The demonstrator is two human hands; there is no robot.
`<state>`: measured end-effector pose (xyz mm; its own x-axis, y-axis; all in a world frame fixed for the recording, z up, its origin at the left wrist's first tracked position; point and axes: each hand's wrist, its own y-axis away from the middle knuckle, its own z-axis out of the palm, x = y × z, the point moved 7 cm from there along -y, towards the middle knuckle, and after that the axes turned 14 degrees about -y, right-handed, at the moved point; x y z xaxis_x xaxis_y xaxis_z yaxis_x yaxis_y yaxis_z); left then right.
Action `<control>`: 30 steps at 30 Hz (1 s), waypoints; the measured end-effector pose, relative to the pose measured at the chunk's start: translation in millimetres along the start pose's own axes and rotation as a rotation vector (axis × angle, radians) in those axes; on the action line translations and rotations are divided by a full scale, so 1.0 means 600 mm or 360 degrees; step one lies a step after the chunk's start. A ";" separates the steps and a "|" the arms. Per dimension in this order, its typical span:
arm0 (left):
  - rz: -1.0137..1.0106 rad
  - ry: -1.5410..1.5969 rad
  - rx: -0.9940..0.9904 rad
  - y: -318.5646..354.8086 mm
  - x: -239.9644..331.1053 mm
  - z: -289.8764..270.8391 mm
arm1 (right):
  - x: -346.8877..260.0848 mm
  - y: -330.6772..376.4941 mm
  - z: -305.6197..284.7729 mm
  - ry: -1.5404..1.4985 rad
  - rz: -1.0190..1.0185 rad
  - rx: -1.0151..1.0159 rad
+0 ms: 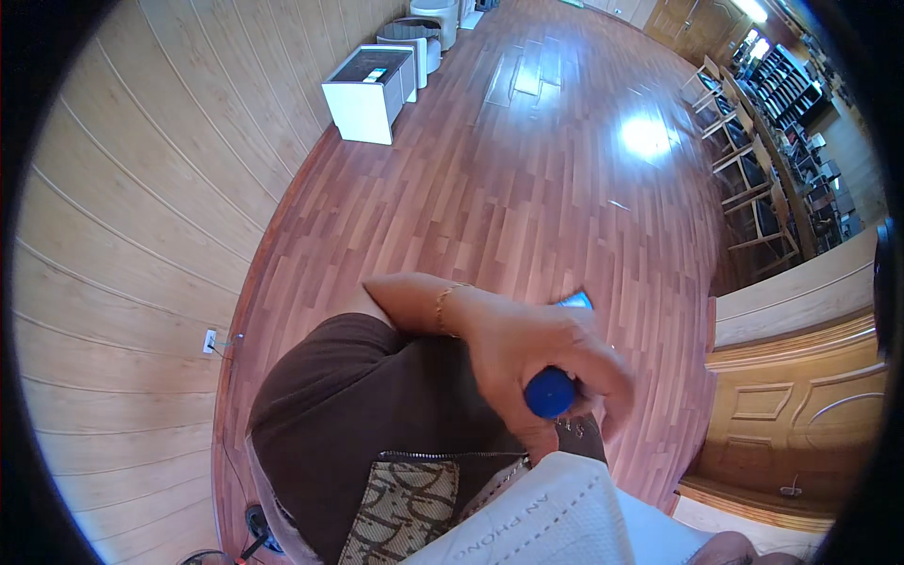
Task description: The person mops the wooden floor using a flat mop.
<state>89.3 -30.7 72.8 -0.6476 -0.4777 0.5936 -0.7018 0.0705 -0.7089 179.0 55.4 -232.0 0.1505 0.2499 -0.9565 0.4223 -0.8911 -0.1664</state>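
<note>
My left hand [541,353] reaches across in front of my body, a thin bracelet on its wrist. Its fingers and thumb curl round something with a round, dark blue end [550,392], seen end-on, perhaps the top of a pole-like handle. The hand hides the rest of its length. Just beyond the knuckles a small light-blue piece [576,300] shows against the wood-plank floor [452,226]; whether it joins the held thing, I cannot tell. My right hand is out of view.
Wood panelling [141,245] with a wall socket [210,341] runs along the left. A white cabinet [363,108] and grey-white bins or seats stand farther along it. Chairs [758,179] line a cluttered counter at the right, beyond a wooden door [782,414]. Cables lie at the lower left.
</note>
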 end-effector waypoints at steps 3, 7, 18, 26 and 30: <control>0.0068 0.0263 -0.0092 -0.020 -0.037 0.032 | 0.014 0.019 -0.021 -0.0036 0.0012 0.0055; 0.0029 0.0536 -0.0295 -0.031 -0.084 0.066 | 0.032 0.037 -0.043 -0.0094 0.0025 0.0145; -0.0066 0.0548 -0.0424 -0.008 -0.117 0.090 | 0.085 0.056 -0.067 -0.0257 0.0075 0.0319; -0.0002 0.0352 -0.0269 0.003 -0.048 0.036 | 0.123 0.065 -0.058 -0.0378 0.0151 0.0421; 0.0007 0.0156 -0.0010 0.000 -0.007 0.003 | 0.140 0.073 -0.044 -0.0445 0.0202 0.0461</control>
<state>92.5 -30.0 69.5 -0.6766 -0.3895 0.6249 -0.7003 0.0780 -0.7096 233.8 47.8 -313.4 -0.0804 0.0545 -0.9953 0.1415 -0.9878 -0.0655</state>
